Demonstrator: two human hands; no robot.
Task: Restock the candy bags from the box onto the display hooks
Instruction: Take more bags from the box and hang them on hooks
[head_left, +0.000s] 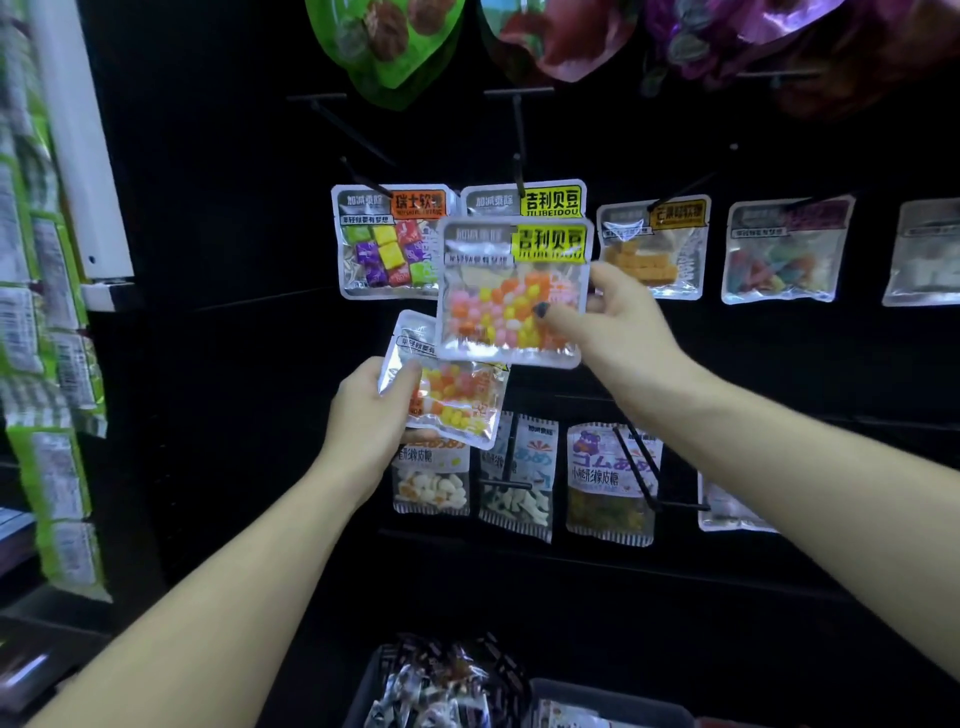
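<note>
My left hand (363, 410) gripped a spare jelly bean bag (452, 395) low, fingers curled round its edge. My right hand (613, 312) pinched the raised bag (511, 296) just below its hook (519, 161). I judged I should level its hang-hole with the tip, then slide straight back.

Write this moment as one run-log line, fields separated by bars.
right hand holds jelly bean bag up at hook | left hand holds second bag | hooked bag behind
</note>
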